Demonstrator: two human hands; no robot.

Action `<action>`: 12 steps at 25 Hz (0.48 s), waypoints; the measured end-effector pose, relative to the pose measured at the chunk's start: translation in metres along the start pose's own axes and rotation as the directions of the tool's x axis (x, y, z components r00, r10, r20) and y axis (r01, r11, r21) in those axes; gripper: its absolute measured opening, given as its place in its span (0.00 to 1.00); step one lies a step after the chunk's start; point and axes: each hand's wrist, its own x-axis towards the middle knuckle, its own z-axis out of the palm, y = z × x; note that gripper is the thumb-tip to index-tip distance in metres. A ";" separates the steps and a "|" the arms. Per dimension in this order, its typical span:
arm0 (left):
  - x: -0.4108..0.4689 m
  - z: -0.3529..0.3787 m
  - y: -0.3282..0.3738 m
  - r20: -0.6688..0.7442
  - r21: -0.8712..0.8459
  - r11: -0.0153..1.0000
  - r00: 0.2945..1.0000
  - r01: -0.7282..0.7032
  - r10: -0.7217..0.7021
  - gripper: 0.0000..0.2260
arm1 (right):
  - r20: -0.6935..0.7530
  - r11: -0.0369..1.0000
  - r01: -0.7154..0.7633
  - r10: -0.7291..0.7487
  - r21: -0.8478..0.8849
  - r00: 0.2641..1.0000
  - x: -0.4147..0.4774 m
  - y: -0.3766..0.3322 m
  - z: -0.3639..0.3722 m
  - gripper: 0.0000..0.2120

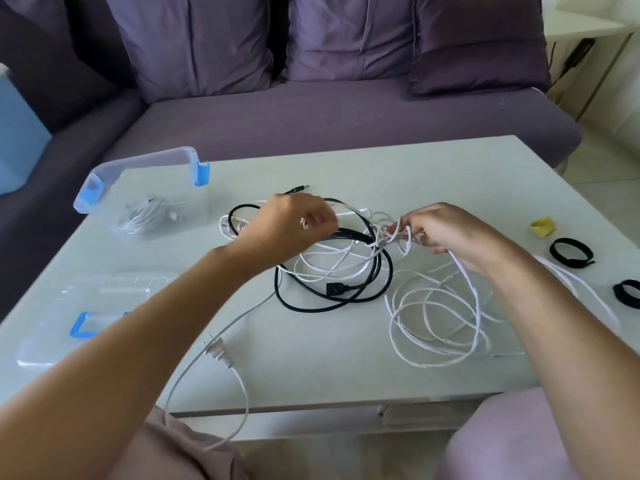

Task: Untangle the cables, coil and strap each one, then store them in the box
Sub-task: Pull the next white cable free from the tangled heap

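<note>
Left of tabletop point(346, 368): clear hard-plastic box point(104, 174), one white coil point(145, 218) already inside. Mid-tangle: left hand point(294, 226), fingers curled round black cable point(311, 308), thicker, rubbery, probably springy, so better gripped near its plug point(334, 289). Right hand point(450, 233), fingers pinching loops of thin white cable point(433, 341), light, limp, slick, likely to snag; fuzzy black straps point(571, 251) far right.

bare forearms point(145, 323), mauve-pink garment point(180, 452) over both knees, perhaps a ring point(304, 222) on left hand point(294, 225)
</note>
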 end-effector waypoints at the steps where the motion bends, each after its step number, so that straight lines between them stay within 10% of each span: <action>1: 0.002 0.009 0.004 -0.010 0.003 0.994 0.993 -0.113 0.113 0.05 | -0.003 1.000 0.000 0.000 0.008 1.000 -0.002 -0.003 0.002 0.11; 4: 0.012 0.040 0.003 0.086 0.208 0.912 0.935 -0.354 0.344 0.14 | -0.025 0.992 0.108 -0.110 -0.066 0.994 -0.008 -0.007 0.011 0.12; 12: 0.023 0.002 0.018 -0.050 -0.019 0.977 0.976 -0.214 0.213 0.11 | -0.291 0.936 0.352 -0.333 0.017 0.897 -0.009 -0.024 -0.016 0.07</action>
